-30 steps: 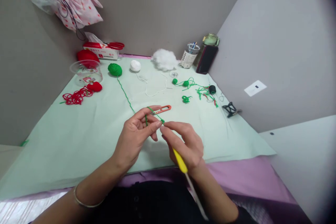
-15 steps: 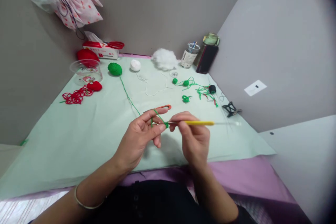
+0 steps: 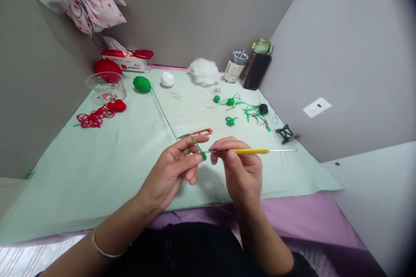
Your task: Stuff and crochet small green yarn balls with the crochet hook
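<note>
Between thumb and fingers, my left hand pinches a small piece of green crochet, with green yarn looped over the raised index finger. That strand runs back to a green yarn ball. My right hand is closed around a crochet hook with a yellow handle. The hook's near tip reaches into the green loops at my left fingertips; its other metal end points right. Thread snips with an orange handle lie just beyond my left index finger. Exactly how the yarn sits on the hook is too small to tell.
A clear plastic tub and tangled red yarn lie at left. White stuffing, a white yarn ball and a pen jar stand at the back. Small green pieces and a black thread spool are at right.
The hook and my right hand have shifted slightly right. The yarn from the green ball looks straighter and tighter. My left hand stays nearly in place.
</note>
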A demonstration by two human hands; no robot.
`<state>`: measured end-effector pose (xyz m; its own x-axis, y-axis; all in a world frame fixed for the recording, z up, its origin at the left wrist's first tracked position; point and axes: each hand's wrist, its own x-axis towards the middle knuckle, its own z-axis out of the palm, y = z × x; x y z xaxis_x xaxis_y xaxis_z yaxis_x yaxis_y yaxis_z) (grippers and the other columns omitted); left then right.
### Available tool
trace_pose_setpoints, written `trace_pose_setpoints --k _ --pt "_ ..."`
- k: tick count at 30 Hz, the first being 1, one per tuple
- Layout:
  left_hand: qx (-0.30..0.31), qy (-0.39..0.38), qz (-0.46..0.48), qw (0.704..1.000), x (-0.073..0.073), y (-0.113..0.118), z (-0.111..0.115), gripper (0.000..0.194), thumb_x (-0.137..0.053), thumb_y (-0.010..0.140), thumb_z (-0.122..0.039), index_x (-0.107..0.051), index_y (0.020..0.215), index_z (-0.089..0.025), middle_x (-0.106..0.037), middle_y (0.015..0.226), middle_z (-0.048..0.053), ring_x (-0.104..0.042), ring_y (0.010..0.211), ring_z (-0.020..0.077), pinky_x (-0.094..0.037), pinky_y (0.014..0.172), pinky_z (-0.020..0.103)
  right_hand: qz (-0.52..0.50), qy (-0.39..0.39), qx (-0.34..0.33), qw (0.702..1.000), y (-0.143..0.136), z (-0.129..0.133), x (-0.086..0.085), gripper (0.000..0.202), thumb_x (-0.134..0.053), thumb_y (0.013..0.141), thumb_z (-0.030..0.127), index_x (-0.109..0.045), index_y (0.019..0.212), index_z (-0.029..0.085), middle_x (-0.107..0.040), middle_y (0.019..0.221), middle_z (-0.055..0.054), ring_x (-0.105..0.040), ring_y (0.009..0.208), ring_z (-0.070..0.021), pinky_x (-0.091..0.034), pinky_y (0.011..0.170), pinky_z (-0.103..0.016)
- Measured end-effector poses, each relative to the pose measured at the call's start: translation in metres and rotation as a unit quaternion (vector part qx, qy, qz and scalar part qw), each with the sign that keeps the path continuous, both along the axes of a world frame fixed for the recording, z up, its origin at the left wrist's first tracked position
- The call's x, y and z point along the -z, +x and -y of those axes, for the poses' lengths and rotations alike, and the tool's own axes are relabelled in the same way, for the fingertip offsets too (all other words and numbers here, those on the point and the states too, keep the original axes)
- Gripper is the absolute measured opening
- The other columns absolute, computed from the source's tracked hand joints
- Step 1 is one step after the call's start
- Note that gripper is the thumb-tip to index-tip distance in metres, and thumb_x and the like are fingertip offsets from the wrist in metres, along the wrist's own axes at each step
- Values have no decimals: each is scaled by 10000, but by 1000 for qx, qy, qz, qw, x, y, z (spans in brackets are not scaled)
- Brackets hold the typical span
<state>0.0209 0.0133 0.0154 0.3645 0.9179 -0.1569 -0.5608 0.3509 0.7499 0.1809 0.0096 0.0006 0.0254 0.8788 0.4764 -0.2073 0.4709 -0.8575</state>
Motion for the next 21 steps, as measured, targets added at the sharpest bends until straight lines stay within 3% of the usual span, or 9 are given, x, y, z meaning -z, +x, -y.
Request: trace_pose_setpoints --k 5,9,11,13,16,18,19,21 --pt "1 13 -30 999 -2 2 1 350 -821 827 -216 -778 1175 -205 -517 582 -67 -470 468 36 -436 490 161 -16 -30 -15 999 -1 -2 6 167 -621 1011 242 -785 1035 262 -753 969 -28 -663 777 -131 -541 719 -291" --pt "2 20 -44 999 -3 -3 0 270 -820 829 -248 -803 1096 -210 -527 632 -60 -483 479 28 -438 499 163 -38 -51 -37 997 2 0 3 203 -551 1047 273 -745 993 245 -753 933 -21 -676 709 -123 -565 664 -277" --pt "-9 49 -67 997 -1 -5 0 252 -809 846 -260 -806 1096 -232 -522 658 -61 -501 493 27 -449 520 165 25 -13 5 1000 4 3 3 221 -505 1060 235 -722 1021 241 -748 940 -27 -687 713 -130 -579 668 -289" --pt "-28 83 -105 991 2 -6 2 269 -794 871 -261 -794 1140 -266 -554 718 -54 -532 527 24 -463 553 159 143 79 70 984 4 6 4 222 -496 1047 173 -703 1088 240 -748 968 -40 -711 790 -151 -597 722 -310" --pt "-47 101 -124 986 6 -3 4 356 -791 882 -260 -755 1233 -302 -596 798 -44 -551 569 22 -470 576 147 319 246 147 903 3 9 11 276 -573 988 104 -688 1208 223 -755 1049 -83 -726 955 -195 -613 798 -326" --pt "-25 60 -78 995 6 -1 3 408 -796 877 -274 -730 1280 -286 -562 742 -51 -517 541 23 -456 544 143 368 292 193 862 1 10 15 350 -630 947 70 -700 1247 236 -741 1107 -97 -722 1004 -210 -617 803 -325" --pt "-6 29 -45 999 5 -1 3 419 -801 871 -280 -728 1283 -262 -536 708 -55 -490 521 22 -442 519 141 365 287 208 861 0 10 16 373 -644 935 61 -711 1248 254 -730 1122 -95 -718 1006 -211 -617 799 -328" --pt "25 -28 3 999 2 0 1 399 -811 854 -260 -747 1243 -204 -503 684 -57 -422 488 9 -411 479 132 316 237 199 897 -1 9 15 363 -630 944 69 -731 1220 283 -719 1090 -80 -710 980 -210 -613 794 -347"
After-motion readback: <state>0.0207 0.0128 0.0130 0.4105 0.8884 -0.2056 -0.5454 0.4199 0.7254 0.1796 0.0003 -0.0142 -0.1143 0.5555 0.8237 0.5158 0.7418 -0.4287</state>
